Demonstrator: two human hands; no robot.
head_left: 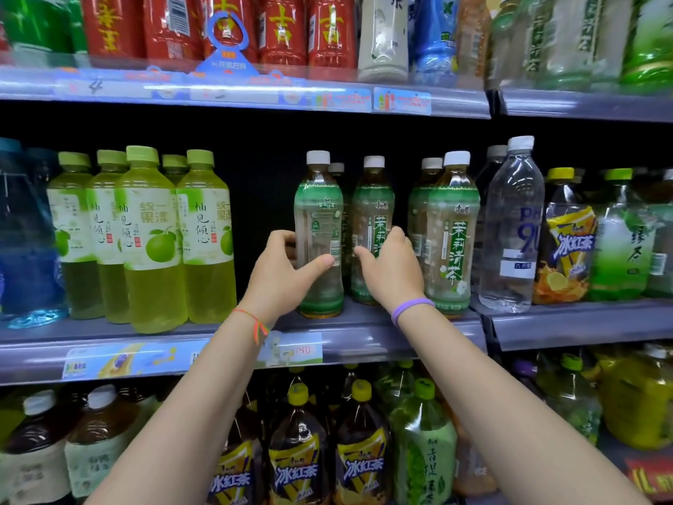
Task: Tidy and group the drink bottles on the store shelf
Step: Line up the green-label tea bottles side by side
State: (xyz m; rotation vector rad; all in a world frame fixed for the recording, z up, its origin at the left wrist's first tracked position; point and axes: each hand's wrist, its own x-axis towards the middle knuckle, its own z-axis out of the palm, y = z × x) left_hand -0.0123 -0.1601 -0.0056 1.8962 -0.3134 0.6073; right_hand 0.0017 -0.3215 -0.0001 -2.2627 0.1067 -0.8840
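On middle shelf [364, 322]: left hand [280, 275] clamped round jasmine tea bottle [318, 227], barcode outward; right hand [391, 271] loosely curled on neighbouring bottle [371, 213]. Advice: twist label forward, close gap, keep upright.

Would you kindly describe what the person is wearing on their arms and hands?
Both forearms are bare, with no sleeves or gloves in view. The left wrist carries a thin orange string bracelet with loose green and orange ends. The right wrist carries a plain purple band. No rings or watch show.
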